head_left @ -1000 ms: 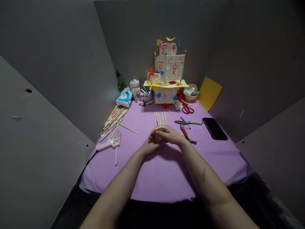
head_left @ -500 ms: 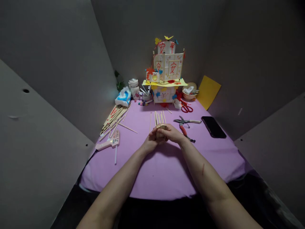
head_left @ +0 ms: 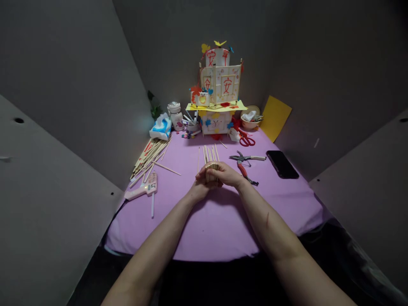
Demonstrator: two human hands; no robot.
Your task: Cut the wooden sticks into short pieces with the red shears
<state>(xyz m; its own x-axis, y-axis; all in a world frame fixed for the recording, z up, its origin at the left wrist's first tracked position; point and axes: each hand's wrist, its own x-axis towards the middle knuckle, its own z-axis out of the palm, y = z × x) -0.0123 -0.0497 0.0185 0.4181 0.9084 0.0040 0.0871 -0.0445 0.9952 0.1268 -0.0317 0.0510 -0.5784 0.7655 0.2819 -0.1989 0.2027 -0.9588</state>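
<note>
Both hands meet at the middle of the table (head_left: 210, 229), the left hand (head_left: 200, 190) and right hand (head_left: 227, 175) closed around a bundle of sticks (head_left: 211, 172). Just behind them lie loose sticks (head_left: 208, 153). A stick pile (head_left: 149, 155) runs along the left edge, with a glue gun (head_left: 142, 190) in front of it. Right of the hands lie the pliers (head_left: 246, 165), then a phone (head_left: 281, 164) near the right edge. A paper model (head_left: 218, 91) stands at the far edge, with scissors (head_left: 246, 139) before it.
</note>
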